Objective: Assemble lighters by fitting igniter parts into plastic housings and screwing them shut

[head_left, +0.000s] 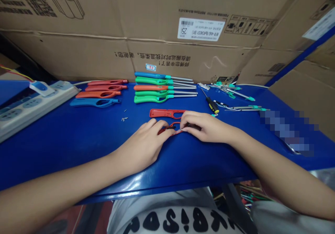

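My left hand (149, 140) is closed round the near end of a red lighter casing half (175, 123), its fingers hiding most of it. My right hand (205, 126) pinches at the casing's other side, where thin wires (178, 131) show between the two hands. Exactly what the right fingertips grip is partly hidden. Just beyond the hands lies another red casing half (163, 113), flat on the table with its inner side up. A small teal tip (214, 115) pokes out behind my right hand.
Closed lighter casings (101, 88) lie at back left, near a power strip (39, 99). Lighters with metal tubes (151, 90) line the back middle. Small screws (124, 119) lie left. A screwdriver (211, 103) and loose tube assemblies (235, 89) lie right. Cardboard (157, 24) walls the back.
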`<state>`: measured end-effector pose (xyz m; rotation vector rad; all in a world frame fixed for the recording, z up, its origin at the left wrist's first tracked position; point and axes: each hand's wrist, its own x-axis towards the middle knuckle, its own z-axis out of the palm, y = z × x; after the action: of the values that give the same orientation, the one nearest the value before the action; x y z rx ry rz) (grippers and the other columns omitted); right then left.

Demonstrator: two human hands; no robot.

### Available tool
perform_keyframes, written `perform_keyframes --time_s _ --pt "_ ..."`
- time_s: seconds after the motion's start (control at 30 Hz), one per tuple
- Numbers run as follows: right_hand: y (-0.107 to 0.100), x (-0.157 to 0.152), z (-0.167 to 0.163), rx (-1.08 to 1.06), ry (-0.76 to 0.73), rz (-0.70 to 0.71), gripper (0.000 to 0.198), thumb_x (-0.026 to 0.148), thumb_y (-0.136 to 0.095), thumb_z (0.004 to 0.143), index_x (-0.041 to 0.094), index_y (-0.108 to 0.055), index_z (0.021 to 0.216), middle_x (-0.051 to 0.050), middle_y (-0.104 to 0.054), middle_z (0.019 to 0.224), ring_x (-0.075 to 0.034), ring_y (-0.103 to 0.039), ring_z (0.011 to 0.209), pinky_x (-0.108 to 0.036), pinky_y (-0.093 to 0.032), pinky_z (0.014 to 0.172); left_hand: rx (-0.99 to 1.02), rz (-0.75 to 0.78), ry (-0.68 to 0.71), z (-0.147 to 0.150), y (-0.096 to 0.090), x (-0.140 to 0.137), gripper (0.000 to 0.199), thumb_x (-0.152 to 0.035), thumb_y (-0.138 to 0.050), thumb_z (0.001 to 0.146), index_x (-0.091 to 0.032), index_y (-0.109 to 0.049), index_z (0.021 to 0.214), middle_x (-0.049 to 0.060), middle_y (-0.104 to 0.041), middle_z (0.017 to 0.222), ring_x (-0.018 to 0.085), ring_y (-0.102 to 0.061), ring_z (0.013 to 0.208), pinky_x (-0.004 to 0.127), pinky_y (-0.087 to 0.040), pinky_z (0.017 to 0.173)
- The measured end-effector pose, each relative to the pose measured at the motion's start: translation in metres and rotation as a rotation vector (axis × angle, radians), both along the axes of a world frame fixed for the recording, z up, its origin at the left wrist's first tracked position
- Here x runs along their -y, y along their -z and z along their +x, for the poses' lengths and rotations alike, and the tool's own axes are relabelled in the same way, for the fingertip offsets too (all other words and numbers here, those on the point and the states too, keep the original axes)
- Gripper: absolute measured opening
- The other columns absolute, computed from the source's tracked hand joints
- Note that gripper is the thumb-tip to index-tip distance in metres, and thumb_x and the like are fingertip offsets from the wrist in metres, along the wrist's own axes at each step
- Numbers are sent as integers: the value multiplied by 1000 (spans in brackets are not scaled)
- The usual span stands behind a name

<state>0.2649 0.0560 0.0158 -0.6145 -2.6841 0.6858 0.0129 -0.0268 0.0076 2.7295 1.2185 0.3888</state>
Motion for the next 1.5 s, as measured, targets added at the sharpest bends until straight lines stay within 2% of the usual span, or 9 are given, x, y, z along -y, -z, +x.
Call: perform_keyframes --time_s 0.17,0.23,0.37,0.53,1.03,1.23,1.5 --pt "0 0 1 -18 56 -54 7 23 -55 98 19 -61 101 0 -61 81 -11 -51 63 -24 -41 62 -19 0 11 -1 -1 0 45 -8 -45 98 -23 -54 139 11 -56 127 26 -51 107 44 -51 96" --pt "-1 2 1 -11 65 -55 8 21 -54 97 19 -60 103 2 -58 76 -10 -48 59 -23 -39 59 -49 9 19 0 -2 0 45 -7 -45 97 -22 -54 139 12 -56 126 27 -51 107 45 -51 95" --pt "-2 3 0 28 52 -20 13 18 -57 94 19 -62 106 0 -62 84 -11 -49 63 -23 -39 62 -120 34 20 0 -4 1 44 -6 -45 95 -18 -57 135 14 -56 126 29 -50 107 46 -52 92" --pt "0 2 -1 44 7 13 10 19 -57 95 18 -65 101 -4 -67 97 -12 -52 69 -24 -41 66 -131 56 25 0 -5 1 42 -5 -46 94 -19 -60 131 14 -57 125 29 -51 107 45 -53 91" --pt "-1 -1 0 -23 -57 5 13 19 -57 98 18 -70 101 -7 -71 102 -17 -66 90 -29 -50 82 -173 47 25 0 -9 1 40 -8 -46 96 -18 -63 130 14 -60 121 29 -54 106 46 -55 91" --pt "-2 1 1 -7 -55 23 11 19 -58 96 19 -69 96 -6 -71 99 -16 -65 86 -28 -49 77 -155 49 33 0 -8 0 41 -9 -47 96 -19 -63 132 14 -60 123 29 -54 107 46 -55 92" --pt "-2 1 -1 15 -40 11 11 18 -58 95 19 -68 101 -5 -71 101 -14 -62 79 -25 -46 72 -147 53 37 -1 -8 -1 41 -11 -46 98 -19 -62 135 14 -62 121 29 -54 106 46 -54 92"
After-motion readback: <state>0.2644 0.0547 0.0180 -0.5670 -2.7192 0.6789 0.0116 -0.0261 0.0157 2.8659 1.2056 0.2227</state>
